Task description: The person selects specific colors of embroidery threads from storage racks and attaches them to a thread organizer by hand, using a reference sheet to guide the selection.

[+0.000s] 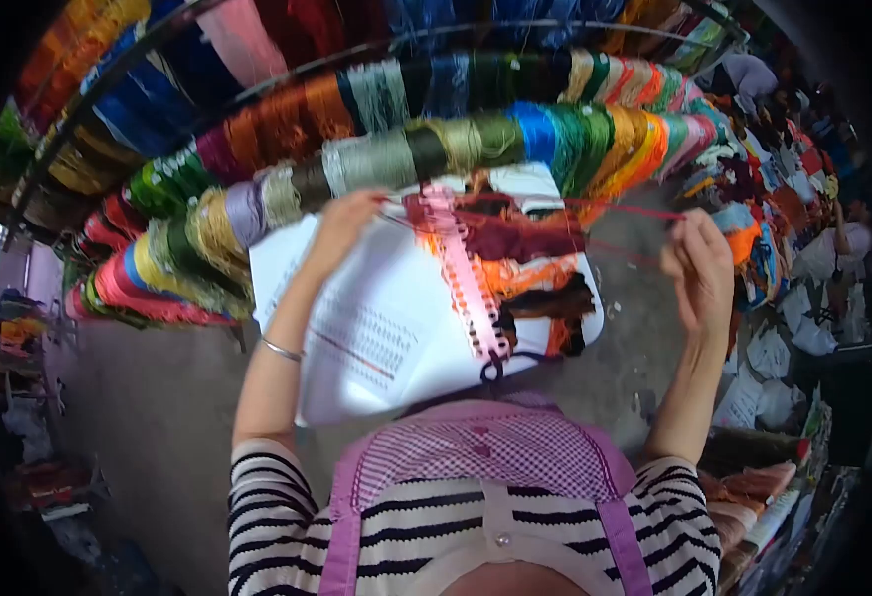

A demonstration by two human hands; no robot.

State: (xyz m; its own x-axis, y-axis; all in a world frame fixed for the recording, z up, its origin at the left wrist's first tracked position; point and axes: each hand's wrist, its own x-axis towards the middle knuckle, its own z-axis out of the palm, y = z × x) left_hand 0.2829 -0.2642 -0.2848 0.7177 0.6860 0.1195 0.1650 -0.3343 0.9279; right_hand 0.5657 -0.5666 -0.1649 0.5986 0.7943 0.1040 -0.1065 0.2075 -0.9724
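A red thread [627, 209] runs stretched between my two hands, above a white board. My left hand [348, 226] pinches its end at the left, over the board's upper edge. On the other side, out past the board, my right hand [699, 260] is closed on the thread, its fingers slightly blurred. Beneath the thread lies a pink strip with holes [468, 283], with yarn bundles tied along it: dark red yarn [525, 236], orange yarn [520, 273] and dark brown yarn [555, 304]. A dark cord [495, 368] loops at the strip's lower end. Left of it is a printed sheet [366, 343].
Curved racks of colourful yarn skeins [366, 164] arc across the front, with a metal rail [287, 79] above. More yarn and white plastic bags [769, 353] are piled at the right. Another person [749, 74] bends at the upper right. Grey floor [148, 397] shows at the left.
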